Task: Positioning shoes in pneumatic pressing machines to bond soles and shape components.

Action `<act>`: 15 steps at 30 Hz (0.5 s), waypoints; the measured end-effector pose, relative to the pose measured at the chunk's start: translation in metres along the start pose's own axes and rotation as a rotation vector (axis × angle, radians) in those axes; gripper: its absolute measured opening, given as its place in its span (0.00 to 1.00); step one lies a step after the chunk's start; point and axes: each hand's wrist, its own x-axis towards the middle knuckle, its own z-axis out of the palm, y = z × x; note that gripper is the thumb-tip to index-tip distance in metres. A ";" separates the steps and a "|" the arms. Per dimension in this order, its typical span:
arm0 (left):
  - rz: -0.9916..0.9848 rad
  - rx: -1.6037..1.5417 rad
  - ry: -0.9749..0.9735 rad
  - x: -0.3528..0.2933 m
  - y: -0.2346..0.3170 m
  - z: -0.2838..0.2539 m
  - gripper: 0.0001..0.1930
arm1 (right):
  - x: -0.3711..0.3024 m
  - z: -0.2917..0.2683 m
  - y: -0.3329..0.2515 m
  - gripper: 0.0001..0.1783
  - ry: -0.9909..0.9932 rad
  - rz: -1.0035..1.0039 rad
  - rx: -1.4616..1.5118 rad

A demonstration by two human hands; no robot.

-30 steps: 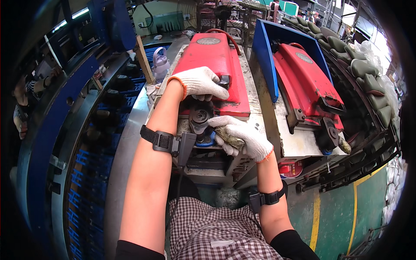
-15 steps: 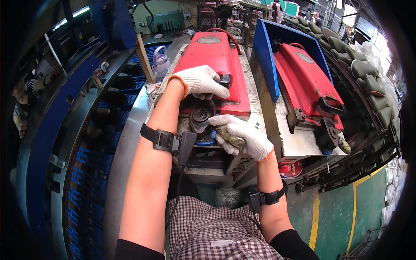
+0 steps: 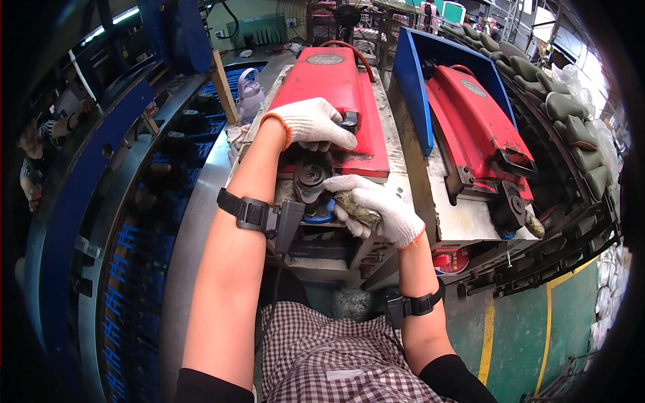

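Right hand barely shifted, handle (wrapped, gripped), long axis slanting lower-right

The red cover looks smooth — glossy, scuffed.

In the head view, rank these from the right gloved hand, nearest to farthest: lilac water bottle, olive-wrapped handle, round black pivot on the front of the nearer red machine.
From the right gloved hand:
1. Olive-wrapped handle: in its grip.
2. Round black pivot: just left of the hand.
3. Lilac water bottle: farther left and beyond, beside the red cover.
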 end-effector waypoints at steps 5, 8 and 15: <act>0.000 0.000 0.004 -0.001 0.001 0.000 0.19 | -0.001 0.000 0.000 0.30 -0.003 -0.004 -0.005; -0.001 0.008 0.003 -0.002 0.002 0.000 0.19 | -0.001 0.001 0.000 0.31 -0.004 -0.008 0.004; 0.002 0.009 0.003 -0.003 0.003 0.000 0.20 | -0.001 0.001 0.000 0.30 0.014 0.002 0.011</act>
